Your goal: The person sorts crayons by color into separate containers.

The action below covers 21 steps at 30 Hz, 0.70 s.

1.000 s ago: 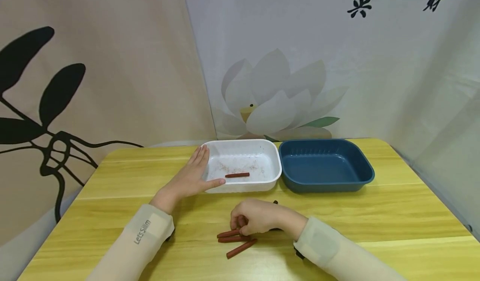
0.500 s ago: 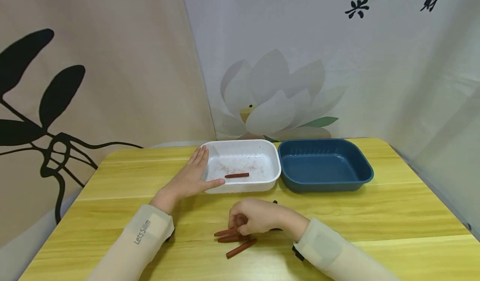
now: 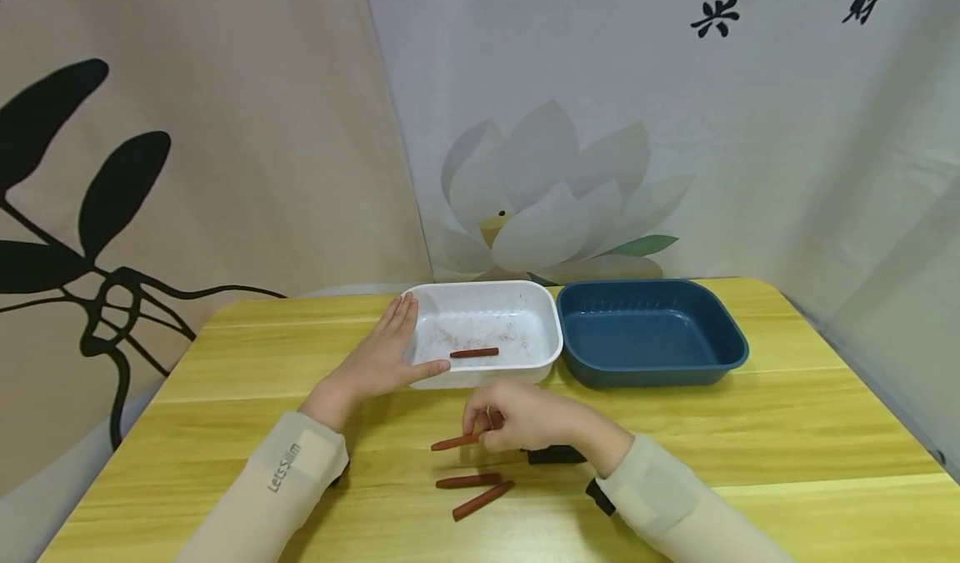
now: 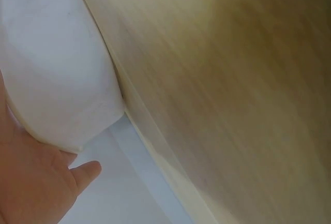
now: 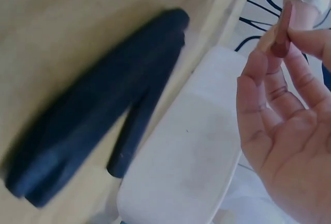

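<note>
One reddish-brown stick [image 3: 452, 443], right fingers [image 5: 251, 100] pinching, apparently near one end

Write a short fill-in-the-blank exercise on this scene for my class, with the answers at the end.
1. The person's ____ hand pinches a reddish-brown stick.
2. The left hand rests on the ____ tray.
3. Inside that tray lies ____ stick of the same colour.
4. In the head view, ____ more reddish-brown sticks lie on the wooden table.

Missing words: right; white; one; two.
</note>
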Motion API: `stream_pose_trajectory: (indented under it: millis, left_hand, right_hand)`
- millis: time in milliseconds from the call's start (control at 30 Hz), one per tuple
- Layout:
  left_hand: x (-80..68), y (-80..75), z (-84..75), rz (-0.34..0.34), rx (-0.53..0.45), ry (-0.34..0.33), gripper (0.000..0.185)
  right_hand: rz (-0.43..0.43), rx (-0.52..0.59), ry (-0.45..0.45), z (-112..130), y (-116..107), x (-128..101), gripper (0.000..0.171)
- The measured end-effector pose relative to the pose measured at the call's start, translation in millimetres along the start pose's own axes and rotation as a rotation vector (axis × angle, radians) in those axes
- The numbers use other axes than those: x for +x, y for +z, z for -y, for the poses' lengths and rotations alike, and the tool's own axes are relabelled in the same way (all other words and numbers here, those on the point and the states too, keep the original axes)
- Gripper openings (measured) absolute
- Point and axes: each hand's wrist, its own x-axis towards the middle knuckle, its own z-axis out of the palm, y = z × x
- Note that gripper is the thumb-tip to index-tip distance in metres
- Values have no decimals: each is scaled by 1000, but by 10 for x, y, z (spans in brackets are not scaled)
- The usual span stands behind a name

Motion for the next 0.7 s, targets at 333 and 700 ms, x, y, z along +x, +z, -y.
stream_pose_trajectory:
  millis: [333,700]
  left_hand:
    - [-8,3,4,-4,4,3,117]
    - [-1,9,11,0,16,-4,118]
  right_hand:
    - [-88,24,5,-20,-193,-8,17]
    - [-148,-34,28,-51,-396,72,17]
